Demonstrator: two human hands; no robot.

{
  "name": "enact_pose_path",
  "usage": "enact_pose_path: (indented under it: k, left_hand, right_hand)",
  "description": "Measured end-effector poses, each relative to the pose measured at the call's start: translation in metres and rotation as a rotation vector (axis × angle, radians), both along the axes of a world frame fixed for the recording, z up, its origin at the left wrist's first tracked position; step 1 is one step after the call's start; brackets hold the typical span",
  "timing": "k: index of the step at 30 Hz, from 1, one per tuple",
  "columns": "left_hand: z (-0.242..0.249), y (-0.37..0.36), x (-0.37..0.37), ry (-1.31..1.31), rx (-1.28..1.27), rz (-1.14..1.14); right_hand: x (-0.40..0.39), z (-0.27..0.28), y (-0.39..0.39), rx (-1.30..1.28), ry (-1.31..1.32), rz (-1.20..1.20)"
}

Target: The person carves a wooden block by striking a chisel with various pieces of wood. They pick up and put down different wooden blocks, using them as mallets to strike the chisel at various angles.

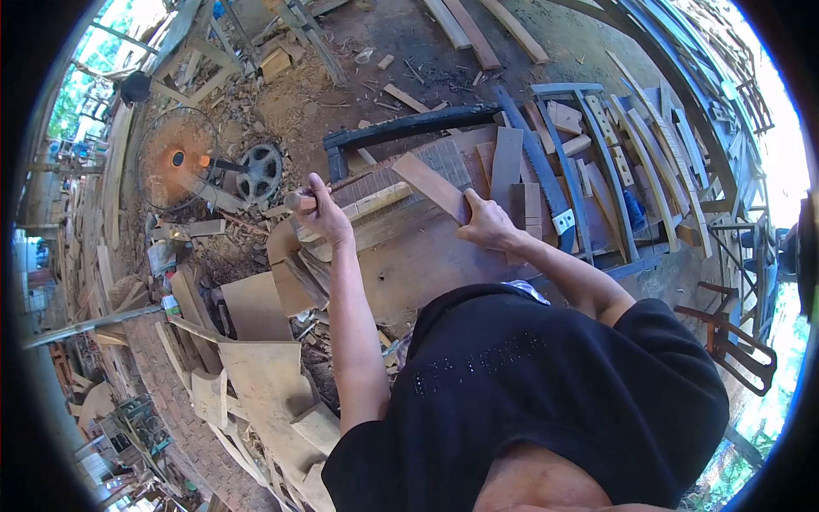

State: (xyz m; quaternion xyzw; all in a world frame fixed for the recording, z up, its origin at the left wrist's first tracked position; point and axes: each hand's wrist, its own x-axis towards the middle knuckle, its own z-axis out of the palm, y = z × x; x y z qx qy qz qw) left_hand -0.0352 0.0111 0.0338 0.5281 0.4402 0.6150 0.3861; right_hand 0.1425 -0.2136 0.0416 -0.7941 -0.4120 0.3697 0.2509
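Note:
My left hand [324,215] is closed around a short brown wooden piece [300,202], whose end sticks out to the left; the rest is hidden by my fingers. My right hand [490,224] grips the lower right end of a flat wooden board [429,186], which slants up and left over the workbench [409,260]. Beneath and left of that board, a long pale wood strip [371,205] lies on the bench near my left hand. A hand saw [546,179] with a white-fitted handle end rests to the right of my right hand.
A dark wooden frame piece [409,125] runs along the bench's far side. Wooden frames and slats [614,145] are stacked at right. A rusty disc [177,159] and a spoked wheel [258,171] stand at left among wood scraps. Plywood sheets [260,384] lean at lower left.

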Motion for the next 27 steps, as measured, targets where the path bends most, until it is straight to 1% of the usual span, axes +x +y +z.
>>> enact_pose_path:
  k: [2, 7, 13, 17, 20, 22, 23, 25, 26, 27]
  left_hand:
    - [-0.002, 0.000, 0.001, 0.002, -0.029, -0.013]
    - [0.003, -0.003, 0.005, 0.017, 0.036, 0.017]
    - [0.006, -0.004, 0.004, 0.084, 0.039, 0.015]
    - [0.008, -0.005, 0.005, 0.056, 0.026, 0.030]
    - [0.012, -0.009, 0.005, 0.053, 0.009, 0.019]
    - [0.008, -0.007, 0.004, -0.023, 0.037, 0.000]
    - [0.007, -0.007, 0.003, -0.025, 0.038, 0.005]
    - [0.005, -0.005, 0.001, -0.055, -0.022, -0.033]
    - [0.005, -0.004, 0.001, -0.057, -0.021, -0.032]
    - [0.005, -0.004, 0.002, -0.023, 0.035, -0.017]
  right_hand:
    - [0.003, 0.007, -0.001, 0.025, -0.003, -0.017]
    - [0.004, 0.019, 0.002, 0.044, 0.005, -0.012]
    - [0.002, 0.026, 0.008, 0.048, 0.020, 0.026]
    - [0.003, 0.031, 0.018, 0.057, -0.001, 0.042]
    - [0.005, 0.035, 0.029, 0.127, -0.034, 0.065]
    - [0.004, 0.041, 0.036, 0.211, -0.077, 0.067]
    - [0.003, 0.046, 0.041, 0.211, -0.078, 0.071]
    - [0.002, 0.059, 0.052, 0.266, -0.089, 0.121]
    - [0.000, 0.068, 0.058, 0.267, -0.092, 0.123]
    - [-0.002, 0.078, 0.064, 0.346, -0.114, 0.143]
